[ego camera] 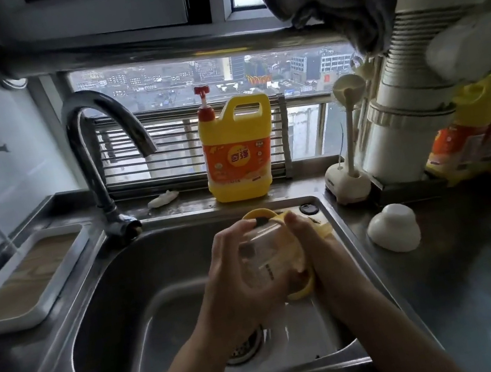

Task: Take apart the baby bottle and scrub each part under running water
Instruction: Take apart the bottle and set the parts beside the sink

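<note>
Both hands hold the baby bottle (pixel 261 258) above the middle of the sink (pixel 121 304), over the drain (pixel 246 346) and well in front of the tap (pixel 104 125). The left hand (pixel 233 278) is wrapped around the clear body of the bottle, with fingers curled over its near side. The right hand (pixel 309 235) grips the yellow handle part (pixel 302 291) on the other side (most of its fingers are hidden behind the bottle, only the thumb tip shows well). The bottle lies tilted, with one yellow handle loop up toward the back of the sink and one down toward the person. I cannot tell if water runs from the tap.

On the ledge behind the sink stands a yellow soap jug (pixel 237 154) with a red pump. On the counter at the right a white bowl (pixel 394 227) lies upside down. At the left sits a white tray (pixel 30 273).
</note>
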